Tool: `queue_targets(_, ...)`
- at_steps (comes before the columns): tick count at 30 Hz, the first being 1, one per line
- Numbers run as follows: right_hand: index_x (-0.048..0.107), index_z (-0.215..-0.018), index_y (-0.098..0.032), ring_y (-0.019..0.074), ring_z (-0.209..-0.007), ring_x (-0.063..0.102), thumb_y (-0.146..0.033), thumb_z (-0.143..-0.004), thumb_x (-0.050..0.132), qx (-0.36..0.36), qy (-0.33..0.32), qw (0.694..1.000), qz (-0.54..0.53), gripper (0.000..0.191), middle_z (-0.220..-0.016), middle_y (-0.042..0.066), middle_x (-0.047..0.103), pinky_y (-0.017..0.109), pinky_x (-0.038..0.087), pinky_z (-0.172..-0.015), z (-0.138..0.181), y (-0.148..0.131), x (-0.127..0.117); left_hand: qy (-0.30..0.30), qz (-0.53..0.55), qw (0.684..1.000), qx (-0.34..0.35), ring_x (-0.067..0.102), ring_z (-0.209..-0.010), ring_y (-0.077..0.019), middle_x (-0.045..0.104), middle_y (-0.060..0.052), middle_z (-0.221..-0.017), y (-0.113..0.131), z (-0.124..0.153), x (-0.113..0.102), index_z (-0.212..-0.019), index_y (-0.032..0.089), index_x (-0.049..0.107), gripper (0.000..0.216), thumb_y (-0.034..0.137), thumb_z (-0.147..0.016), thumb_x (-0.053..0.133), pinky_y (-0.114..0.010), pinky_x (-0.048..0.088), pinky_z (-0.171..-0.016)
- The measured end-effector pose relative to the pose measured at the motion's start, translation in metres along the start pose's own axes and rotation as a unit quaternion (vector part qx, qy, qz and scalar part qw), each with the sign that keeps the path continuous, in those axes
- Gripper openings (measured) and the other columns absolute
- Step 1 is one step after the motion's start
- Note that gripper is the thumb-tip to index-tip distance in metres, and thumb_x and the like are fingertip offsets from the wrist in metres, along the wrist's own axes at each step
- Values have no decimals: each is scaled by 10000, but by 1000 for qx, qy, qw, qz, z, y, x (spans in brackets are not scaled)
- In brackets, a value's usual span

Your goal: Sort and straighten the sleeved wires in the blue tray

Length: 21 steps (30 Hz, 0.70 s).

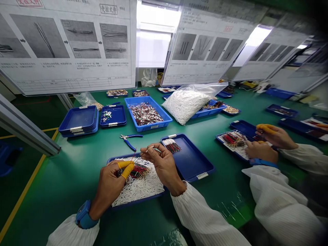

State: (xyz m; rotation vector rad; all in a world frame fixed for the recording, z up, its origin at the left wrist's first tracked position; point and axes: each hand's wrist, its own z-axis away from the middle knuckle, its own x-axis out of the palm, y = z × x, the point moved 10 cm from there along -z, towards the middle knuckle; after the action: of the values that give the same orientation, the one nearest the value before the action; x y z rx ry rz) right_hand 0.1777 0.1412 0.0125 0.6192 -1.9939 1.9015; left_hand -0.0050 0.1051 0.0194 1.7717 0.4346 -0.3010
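Your fingers [153, 155] on the right hand [164, 166] pinch a thin white tube [150, 148] over the near tray [110, 160], its long axis left-right, right end farther. Your left hand [110, 184] grips a wire bundle [137, 170].

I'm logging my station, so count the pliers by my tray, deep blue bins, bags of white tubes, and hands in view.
Pliers: 1
Deep blue bin: 1
Bag of white tubes: 1
Hands: 4, your left hand gripping a wire bundle, your right hand pinching a white tube, plus a co-worker's hands
Total: 7
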Motion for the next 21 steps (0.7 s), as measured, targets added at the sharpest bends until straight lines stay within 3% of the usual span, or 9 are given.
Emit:
queue_targets(7,765,-909,-195,157,-828,722,-376,-791,832,39,-23,999,-16,226,-967,44,782,303,588,-842,1,5,5,0,6,1000,-3,717,-904,-241,781,-45,-940,-3,-2,0,-936,250,820,190,355,-813,720,-364,584,-812)
queue_targets(12,801,-914,-187,168,-806,699,-381,-794,817,55,-55,995,61,229,-875,39,765,331,574,-841,3,9,8,0,12,1000,-10,713,-871,-229,781,-34,-930,-1,-1,-1,-936,257,821,187,349,-808,721,-322,583,-722)
queue_targets(16,796,-915,-186,175,-763,690,-380,-779,823,0,-9,992,130,239,-809,36,762,330,564,-784,0,-3,-3,4,12,1000,-8,708,-852,-228,781,-32,-897,1,-1,-1,-910,256,823,174,352,-800,728,-327,577,-729)
queue_targets(21,761,-957,-224,197,-848,728,-345,-786,826,-90,54,987,118,219,-864,29,785,351,563,-836,1,-26,-11,-15,8,1000,-9,701,-879,-232,780,-31,-907,-2,0,4,-946,276,820,186,381,-831,719,-346,570,-760)
